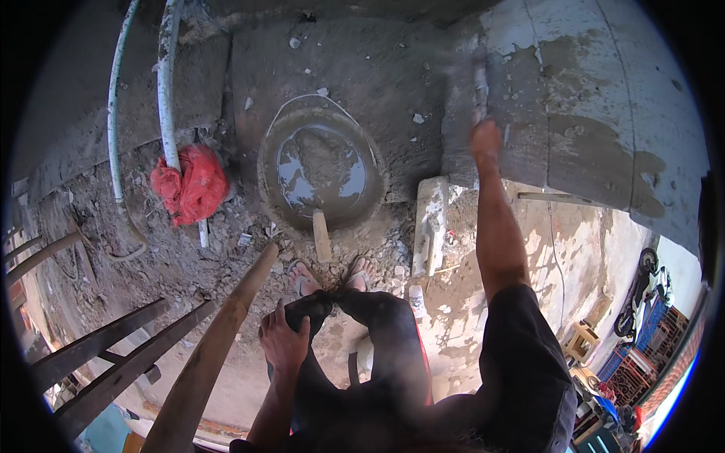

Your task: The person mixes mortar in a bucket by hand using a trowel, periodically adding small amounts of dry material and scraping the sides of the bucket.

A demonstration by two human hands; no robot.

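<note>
My right hand (485, 141) reaches far out at the upper right, closed round a long, narrow tool (480, 79) held against the wet grey wall (521, 113). The tool is smeared by motion; it resembles a plastering trowel seen edge-on. On my left knee rests my left hand (285, 336), fingers spread and holding nothing. In front of my feet stands a round bucket (266, 181) with a wire handle. Wet grey mortar (321, 162) with watery patches lies in it. A wooden handle (322, 238) leans at its near rim.
A red plastic bag (198, 185) wraps the foot of a white pipe (168, 83) at left. A wooden pole (219, 340) slants up beside my left arm, near dark metal bars (113, 340). Rubble surrounds the bucket. A pale block (430, 226) lies right; a motorbike (649, 291) stands beyond.
</note>
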